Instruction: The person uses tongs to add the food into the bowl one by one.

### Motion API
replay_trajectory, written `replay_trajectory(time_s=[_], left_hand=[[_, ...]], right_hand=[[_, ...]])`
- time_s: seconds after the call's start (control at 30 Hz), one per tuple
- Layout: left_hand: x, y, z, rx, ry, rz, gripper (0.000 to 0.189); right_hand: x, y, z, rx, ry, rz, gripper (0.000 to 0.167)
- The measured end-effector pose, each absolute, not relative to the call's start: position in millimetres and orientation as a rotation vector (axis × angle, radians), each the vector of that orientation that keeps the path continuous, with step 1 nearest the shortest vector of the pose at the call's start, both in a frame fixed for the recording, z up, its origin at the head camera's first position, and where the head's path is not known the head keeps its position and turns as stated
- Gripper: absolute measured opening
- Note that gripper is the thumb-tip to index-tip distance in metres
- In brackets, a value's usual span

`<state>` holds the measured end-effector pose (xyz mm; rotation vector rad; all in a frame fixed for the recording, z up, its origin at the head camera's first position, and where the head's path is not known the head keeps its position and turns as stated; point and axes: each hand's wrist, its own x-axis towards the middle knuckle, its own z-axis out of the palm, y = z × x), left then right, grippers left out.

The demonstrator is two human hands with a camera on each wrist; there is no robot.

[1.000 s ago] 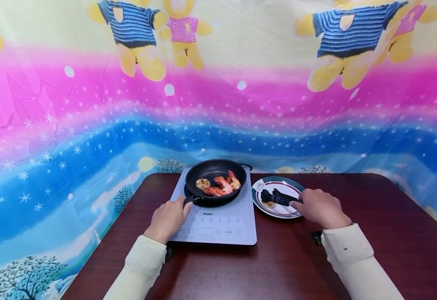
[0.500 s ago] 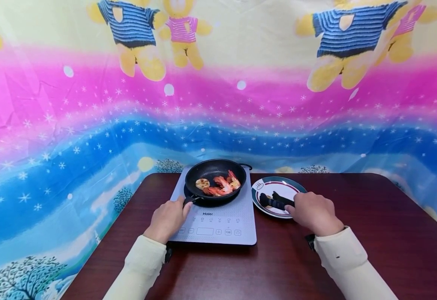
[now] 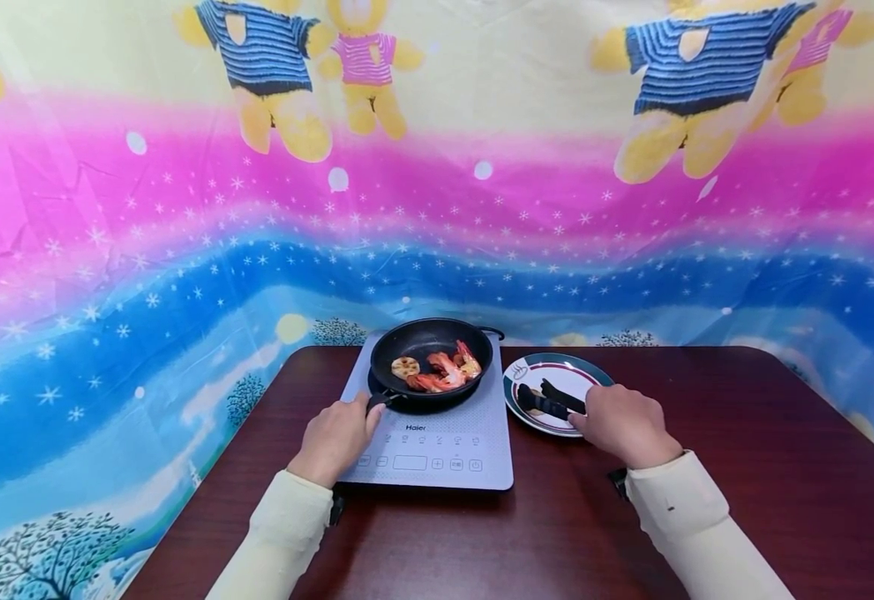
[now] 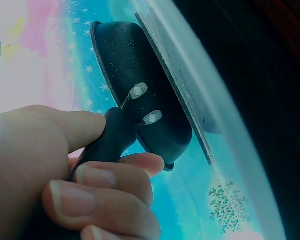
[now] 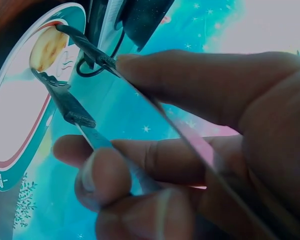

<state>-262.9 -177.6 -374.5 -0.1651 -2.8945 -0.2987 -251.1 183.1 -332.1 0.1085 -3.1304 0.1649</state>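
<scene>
My left hand (image 3: 335, 440) grips the black handle (image 4: 112, 134) of a frying pan (image 3: 410, 337). In the pan lie reddish shrimp (image 3: 447, 375) and a browned lotus root slice (image 3: 406, 367). My right hand (image 3: 626, 423) holds a pair of tongs (image 3: 545, 405) with black tips and metal arms, thumb on one arm and fingers round the other. The tongs are spread over a white plate (image 3: 573, 385) with a green rim. In the right wrist view the tips stand at either end of another lotus root slice (image 5: 49, 47) on that plate.
Under the pan is a pale induction cooktop (image 3: 492, 437) with printed controls. It stands on a dark red-brown table (image 3: 766, 450), left of the plate. A patterned cloth (image 3: 481, 250) hangs right behind the table.
My right hand has moved left and slightly toward the plate's near side. The tongs' tips have spread and come down around the lotus root slice. Left hand and pan stay still.
</scene>
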Motion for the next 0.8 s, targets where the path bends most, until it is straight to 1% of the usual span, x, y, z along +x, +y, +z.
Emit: replay_trajectory(time_s=[0.3, 0.63, 0.8], left_hand=[[-263, -177, -375, -0.164, -2.901, -0.309, 0.031], [-264, -178, -376, -0.179, -2.872, -0.295, 0.032], [-263, -178, -376, -0.178, -2.87, -0.3, 0.031]], right_hand=[[-256, 191, -333, 0.13, -3.111, 0.216, 0.035], [-258, 195, -332, 0.124, -3.104, 0.261, 0.033], [-257, 196, -329, 0.122, -3.085, 0.28, 0.035]])
